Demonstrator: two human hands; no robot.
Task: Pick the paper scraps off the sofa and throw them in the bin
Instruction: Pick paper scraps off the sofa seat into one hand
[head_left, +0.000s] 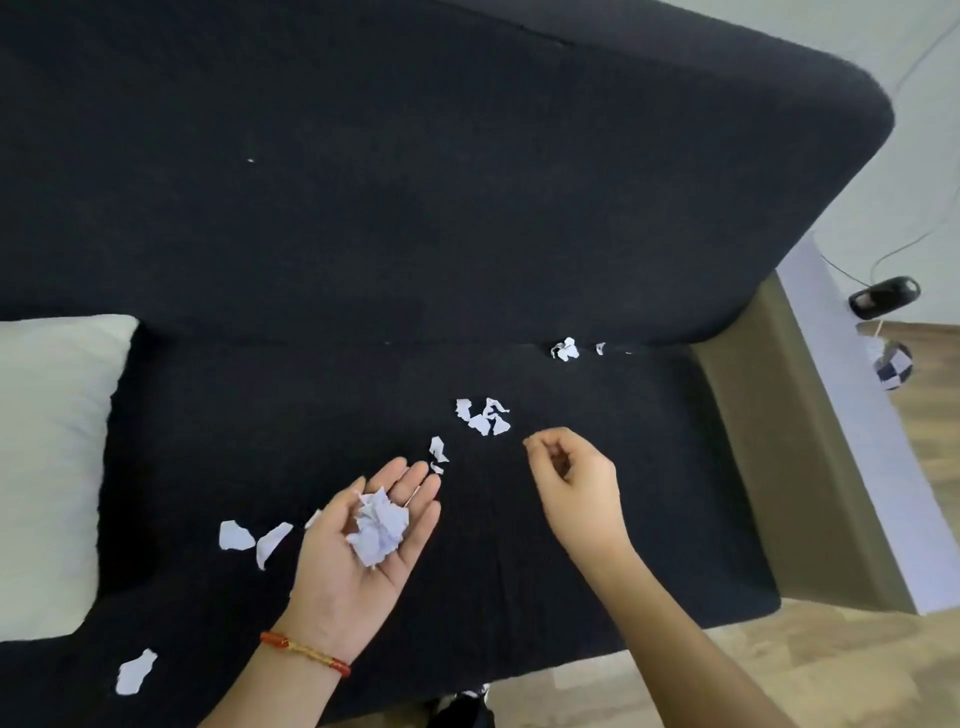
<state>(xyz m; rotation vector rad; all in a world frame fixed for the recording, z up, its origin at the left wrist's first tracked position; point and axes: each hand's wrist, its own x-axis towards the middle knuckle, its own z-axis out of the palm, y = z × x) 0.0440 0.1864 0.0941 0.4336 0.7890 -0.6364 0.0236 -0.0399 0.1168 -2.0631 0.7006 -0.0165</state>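
My left hand (363, 551) lies palm up over the black sofa seat (597, 597), fingers straight, carrying a heap of white paper scraps (378, 525). My right hand (574, 486) hovers to its right with fingers loosely curled and nothing visible in them. Loose scraps lie on the seat: a cluster (483, 415) just beyond my right hand, a small piece (438, 449) near my left fingertips, two pieces (252, 538) left of my left hand, one (135, 673) near the front edge, and some (565, 349) in the crease at the backrest. No bin is in view.
A white cushion (49, 467) sits at the left end of the sofa. The tall black backrest (415, 182) rises behind the seat. To the right stand a pale armrest panel (852, 415), a black object (883, 297) with cables, and wooden floor (779, 665).
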